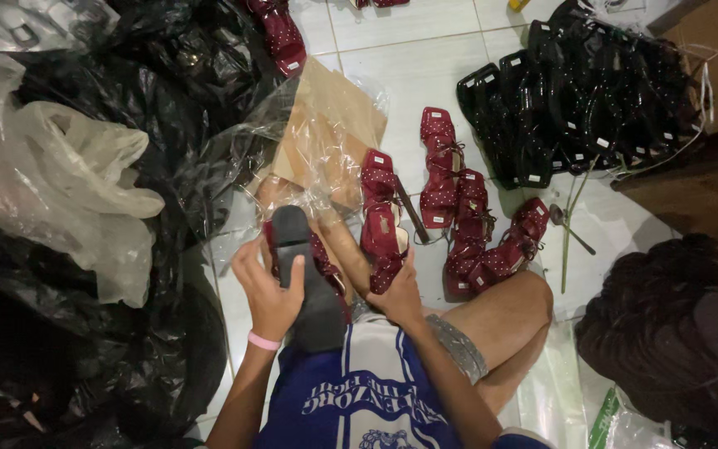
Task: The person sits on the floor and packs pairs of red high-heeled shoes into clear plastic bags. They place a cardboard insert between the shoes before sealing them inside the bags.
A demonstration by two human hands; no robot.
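Note:
My left hand [266,293] grips a dark red sandal turned sole-up, its grey-black sole [302,274] facing me over my lap. My right hand [397,291] holds the strap end of a second dark red studded sandal [382,223] that stands upright against my knee. A pink band circles my left wrist. I sit on the tiled floor with one bare knee [515,312] bent to the right.
Several dark red sandals [469,224] lie on the white tiles ahead. A bundle of black sandals [579,91] sits at the back right. Black plastic bags [110,125] and a clear bag fill the left; a brown paper sheet [330,133] lies in the middle. Dark soles [683,333] pile at right.

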